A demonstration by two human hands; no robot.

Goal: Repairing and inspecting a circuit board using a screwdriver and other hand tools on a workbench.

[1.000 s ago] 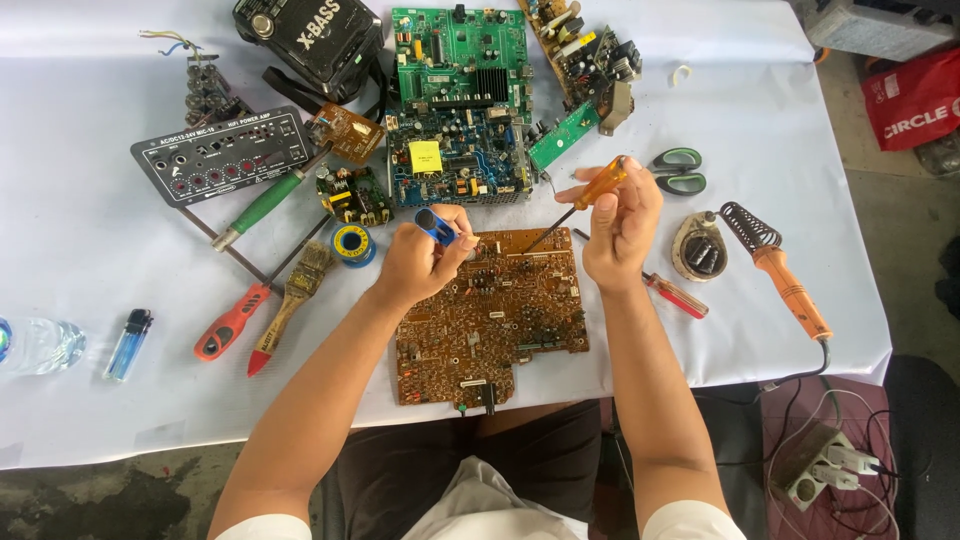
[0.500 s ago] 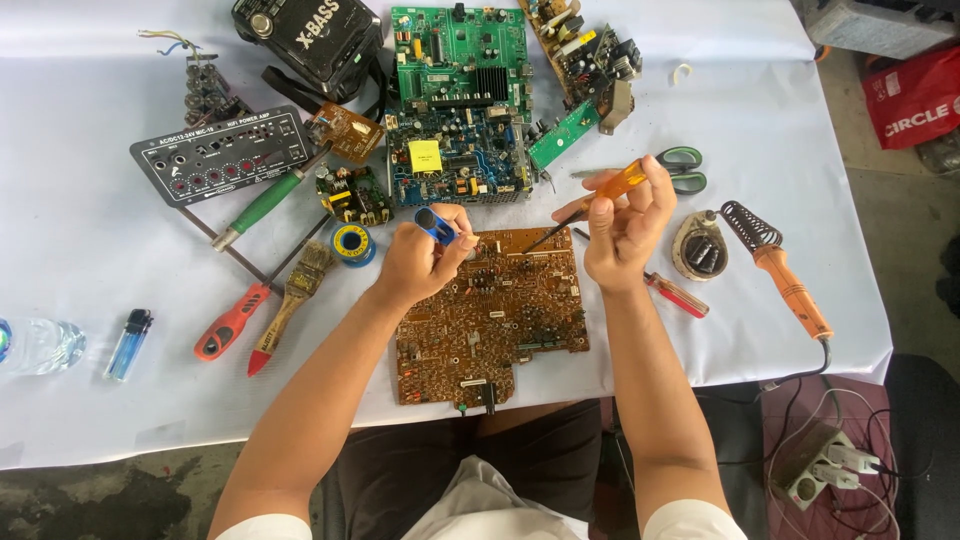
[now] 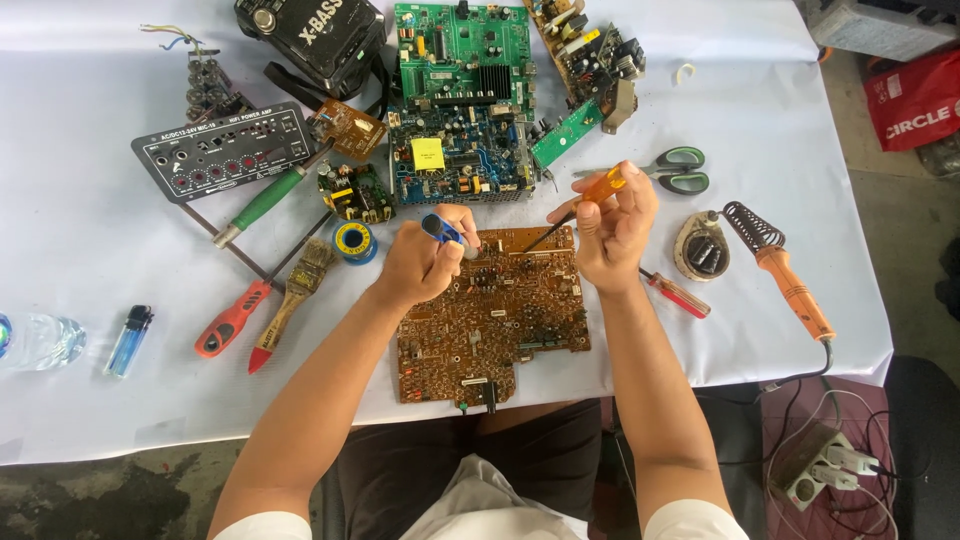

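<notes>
We work at a white-covered worktop [image 3: 120, 420] above a concrete floor, its near edge at our lap, with bare cloth open at far left. Our left hand [image 3: 425, 262] has its grip closed on a blue-handled tool [image 3: 440, 229], and our right hand [image 3: 615, 232] pinches an orange screwdriver [image 3: 580, 205], tip on the brown circuit board [image 3: 490, 315] lying at the near edge. Green boards [image 3: 462, 100], scissors [image 3: 665, 170], a soldering iron [image 3: 790, 280] and a brush [image 3: 295, 300] crowd close around.
</notes>
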